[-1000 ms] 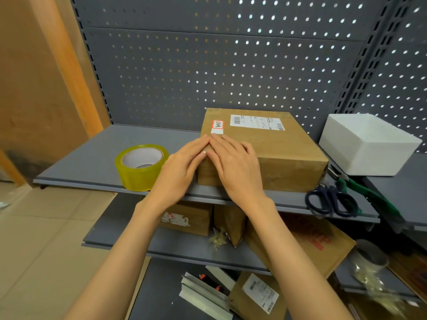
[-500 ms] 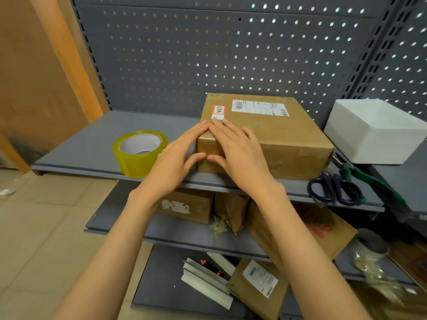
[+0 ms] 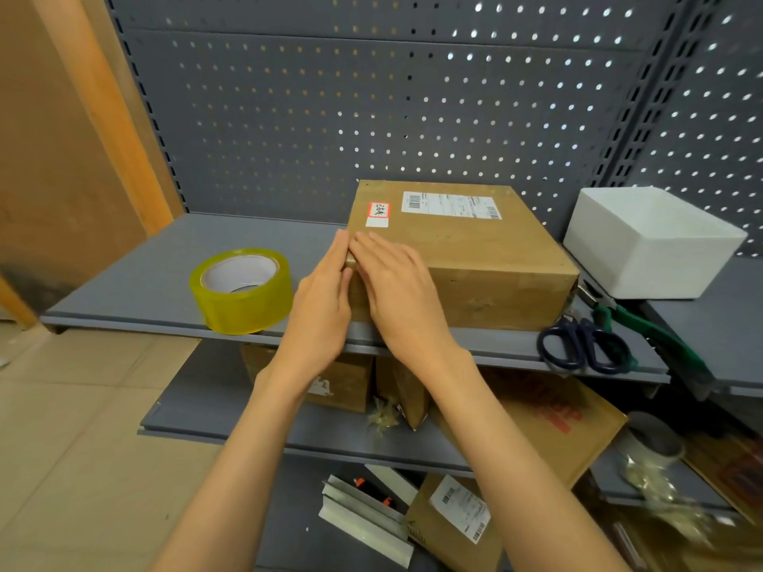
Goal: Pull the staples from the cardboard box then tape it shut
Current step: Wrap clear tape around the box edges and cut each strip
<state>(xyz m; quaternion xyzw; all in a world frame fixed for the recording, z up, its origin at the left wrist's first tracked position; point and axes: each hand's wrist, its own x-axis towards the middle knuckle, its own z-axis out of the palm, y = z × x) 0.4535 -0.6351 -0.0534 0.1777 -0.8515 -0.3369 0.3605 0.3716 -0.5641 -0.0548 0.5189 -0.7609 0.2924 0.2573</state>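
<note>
cardboard box (image 3: 475, 249) sat closed on the upper grey shelf (image 3: 136, 278), against the pegboard, labels on its top. both hands lay flat at its near left corner — left hand (image 3: 320, 303) pressed against the left side, right hand (image 3: 398, 289) spread over the top edge and front, fingers straight, gripping nothing. roll of yellow tape (image 3: 241, 291) stood just left of the hands, apart from the box — scissors (image 3: 582, 348) and green-handled pliers (image 3: 644, 332) lay to the right, near a white foam box (image 3: 652, 241).

A tape roll (image 3: 241, 291) is sitting left of the cardboard box (image 3: 475, 258), leaving bare shelf (image 3: 256, 235) between; scissors (image 3: 584, 348) and a white foam box (image 3: 652, 241) are crowding the right side.
</note>
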